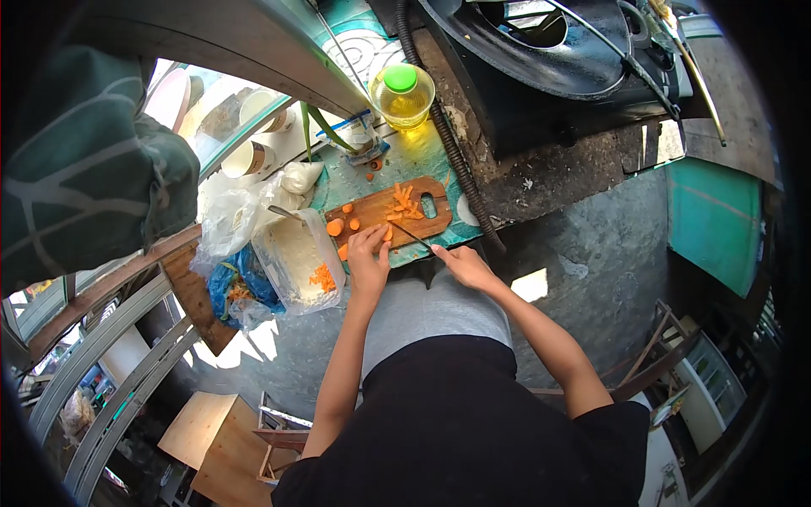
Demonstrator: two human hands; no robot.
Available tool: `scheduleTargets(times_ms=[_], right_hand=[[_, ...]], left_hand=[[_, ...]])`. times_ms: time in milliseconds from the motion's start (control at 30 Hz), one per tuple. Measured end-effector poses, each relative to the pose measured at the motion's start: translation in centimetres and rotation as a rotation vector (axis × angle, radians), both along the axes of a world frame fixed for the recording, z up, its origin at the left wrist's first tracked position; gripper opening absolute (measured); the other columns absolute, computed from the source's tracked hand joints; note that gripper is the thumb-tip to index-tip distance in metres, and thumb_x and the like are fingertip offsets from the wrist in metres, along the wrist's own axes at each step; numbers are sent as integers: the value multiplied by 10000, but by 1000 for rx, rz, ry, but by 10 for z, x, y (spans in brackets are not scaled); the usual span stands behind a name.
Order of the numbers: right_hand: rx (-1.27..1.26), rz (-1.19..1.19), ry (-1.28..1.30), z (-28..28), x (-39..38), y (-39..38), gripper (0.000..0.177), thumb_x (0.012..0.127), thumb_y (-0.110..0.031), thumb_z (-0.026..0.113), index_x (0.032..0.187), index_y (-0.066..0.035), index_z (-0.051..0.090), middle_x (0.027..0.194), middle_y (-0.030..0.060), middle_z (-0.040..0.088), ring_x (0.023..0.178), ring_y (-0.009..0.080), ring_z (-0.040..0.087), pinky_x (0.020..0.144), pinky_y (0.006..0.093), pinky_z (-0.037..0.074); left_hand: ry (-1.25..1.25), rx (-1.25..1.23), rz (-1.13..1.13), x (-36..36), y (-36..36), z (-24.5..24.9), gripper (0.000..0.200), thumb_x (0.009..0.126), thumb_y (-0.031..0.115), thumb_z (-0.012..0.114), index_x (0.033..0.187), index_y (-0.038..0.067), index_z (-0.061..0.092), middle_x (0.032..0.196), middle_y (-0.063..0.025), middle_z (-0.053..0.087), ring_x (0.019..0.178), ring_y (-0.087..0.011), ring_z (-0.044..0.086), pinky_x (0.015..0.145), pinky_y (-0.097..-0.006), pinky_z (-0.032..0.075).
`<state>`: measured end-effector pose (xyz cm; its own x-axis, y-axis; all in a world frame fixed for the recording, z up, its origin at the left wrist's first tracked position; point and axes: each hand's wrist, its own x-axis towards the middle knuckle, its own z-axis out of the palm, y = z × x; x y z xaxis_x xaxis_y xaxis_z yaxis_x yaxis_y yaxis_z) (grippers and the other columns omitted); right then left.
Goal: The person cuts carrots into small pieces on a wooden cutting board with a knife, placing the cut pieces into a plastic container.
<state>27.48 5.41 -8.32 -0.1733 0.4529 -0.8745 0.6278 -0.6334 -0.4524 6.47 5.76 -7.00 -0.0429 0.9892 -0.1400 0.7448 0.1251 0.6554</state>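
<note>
Orange carrot piece point(389, 233): on the wooden board point(370, 205), at the left fingertips and beside the blade.
Left hand point(369, 256): fingers bunched close together, seemingly pinching that piece; a fingertip bent too far forward could get nicked.
Right hand point(464, 267): fingers wrapped around the handle of the knife point(411, 235); a slip on the wet-looking carrot could send the edge sideways into the left hand.
Round chunks point(335, 227): loose at the board's left end; a nudge could roll one off.
Cut sticks point(404, 203): heaped by the handle hole; a careless sweep could scatter them.
Plastic tub point(330, 248): just beside the board; a bumping wrist could tip it.
</note>
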Motion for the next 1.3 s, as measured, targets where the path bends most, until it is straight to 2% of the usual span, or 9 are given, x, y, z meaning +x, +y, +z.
scheduleTargets(times_ms=[133,200,300,633,900,1300], right_hand=[[171,44,-100,26,-5,-2,665,931,-557,437,648,17,616,626,225,603,680,405,627,652,477,466],[365,100,-150,34,-7,-7,639,927,-545,454,655,4,634,623,216,610,647,397,627,630,477,473],[439,112,-192,39,-11,-13,603,923,-523,476,667,-6,650,613,205,612,615,388,626,602,474,481],[476,131,-221,41,-11,-15,586,926,-511,484,680,-8,660,603,195,616,582,380,626,578,465,490],[411,99,-201,32,-15,-13,597,925,-533,468,675,-25,659,623,202,622,622,395,630,626,475,494],[533,202,-220,33,-14,-9,598,925,-520,474,646,-21,650,600,200,613,590,384,628,579,460,497]], left_hand=[[14,-11,110,1,-3,4,267,767,87,727,1020,4,702,1021,-146,679,975,-298,584,864,-374,463],[6,-41,116,1,-5,2,260,770,91,727,1013,0,702,1002,-148,684,957,-299,591,854,-374,468],[5,-43,116,1,-9,-4,245,778,88,720,1002,-7,703,952,-152,690,915,-301,601,825,-374,475],[34,48,51,8,-3,-3,135,805,27,661,920,-34,699,788,-165,637,776,-324,559,710,-406,451],[-14,46,55,4,-3,-9,107,811,22,654,894,-32,694,766,-161,623,757,-325,549,689,-408,447],[-22,56,67,5,-5,-11,102,804,33,665,874,-33,699,783,-163,635,749,-313,556,681,-400,449]])
